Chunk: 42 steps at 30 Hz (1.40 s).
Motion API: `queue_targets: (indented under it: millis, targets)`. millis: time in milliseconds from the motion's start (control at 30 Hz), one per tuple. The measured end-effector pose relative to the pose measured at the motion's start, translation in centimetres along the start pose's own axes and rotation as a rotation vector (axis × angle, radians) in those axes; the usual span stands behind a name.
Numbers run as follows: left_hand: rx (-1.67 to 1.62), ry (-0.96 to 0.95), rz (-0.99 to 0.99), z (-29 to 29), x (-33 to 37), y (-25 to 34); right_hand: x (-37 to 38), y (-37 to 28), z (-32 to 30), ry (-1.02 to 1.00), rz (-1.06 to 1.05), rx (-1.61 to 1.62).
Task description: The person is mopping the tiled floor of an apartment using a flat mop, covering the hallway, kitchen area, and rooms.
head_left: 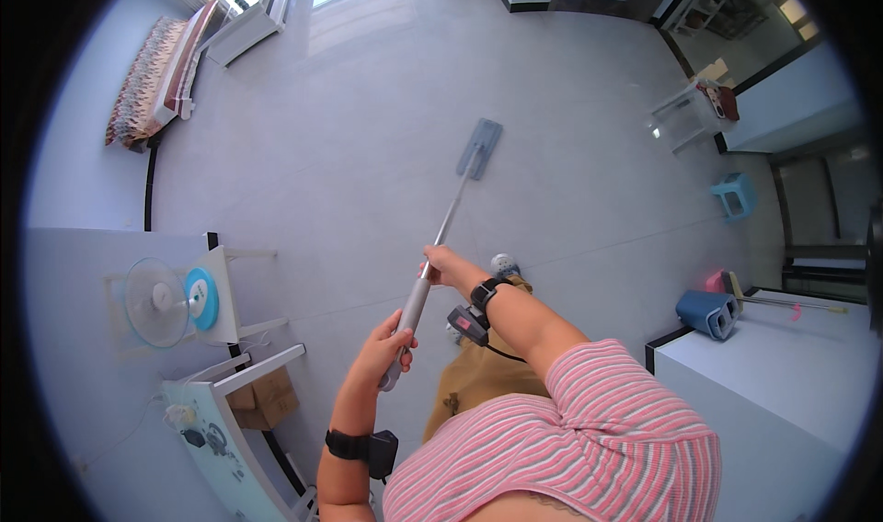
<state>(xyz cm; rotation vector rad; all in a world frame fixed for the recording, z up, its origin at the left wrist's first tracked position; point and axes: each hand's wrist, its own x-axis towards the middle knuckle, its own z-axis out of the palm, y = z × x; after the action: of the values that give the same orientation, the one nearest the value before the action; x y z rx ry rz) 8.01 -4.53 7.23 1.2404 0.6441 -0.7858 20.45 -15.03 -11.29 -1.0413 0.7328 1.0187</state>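
Bedding: patterned cover (147,85) at far left, by the wall; well apart from the mop.
Fan: clear guard, blue base (202,298), on a white stand (228,287); its thin legs reach over the floor, so best to steer wide of them.
Box: brown cardboard (267,399), under the table edge; tight corner, short strokes would suit.
Left hand: fingers (404,340) closed round the lower part of the grip (414,310), thumb lying along it; good spot to push and steer from.
Right hand (443,265): fingers curled round the mop where grip meets pole (449,217), no visible gap; works as the forward guide. Wide spacing between hands should give better control than bunching them.
Mop (461,186): slants up and right from the hands; blue-grey flat head (479,149) on open grey floor (368,154), ahead of the feet. Even, light pressure looks right, head flat, passes overlapping.
Shoe (504,264): light-coloured, right of the pole; swing the head clear of it.
White stool (685,117): upper right, things on top; leave room round its legs.
Blue stool (734,195): right, near the dark doorway; same care there.
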Motion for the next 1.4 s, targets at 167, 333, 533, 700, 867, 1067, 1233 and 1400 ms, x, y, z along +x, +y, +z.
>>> queue_targets:
  millis: [167, 333, 533, 700, 867, 1067, 1233, 1400]
  targets:
    - [-0.037, 0.152, 0.01, 0.1, -0.3, -1.5, 3.1, 0.7, 3.0, -0.138, 0.031, -0.192]
    - [-0.084, 0.195, 0.0, -1.9, -0.6, -1.7, 3.5, 1.2, 7.1, -0.162, 0.009, -0.437]
    - [-0.129, 0.129, -0.035, 0.6, 2.3, 1.5, 4.9, -2.0, 3.4, -0.052, -0.074, -0.284]
    - [-0.053, 0.028, -0.064, 5.9, 7.4, 5.7, 5.1, -8.3, -3.6, 0.048, -0.13, -0.216]
    - [0.06, -0.152, -0.092, 12.8, 15.9, 10.2, 5.4, -16.4, -15.3, 0.179, -0.189, -0.062]
    - [0.267, -0.334, -0.106, 23.3, 24.6, 14.9, 3.1, -24.0, -28.9, 0.363, -0.245, 0.101]
    - [0.393, -0.408, -0.15, 27.1, 27.5, 15.6, 1.4, -25.0, -34.2, 0.417, -0.255, 0.298]
    - [0.551, -0.407, -0.135, 28.9, 27.0, 16.0, 1.1, -24.1, -35.7, 0.432, -0.248, 0.386]
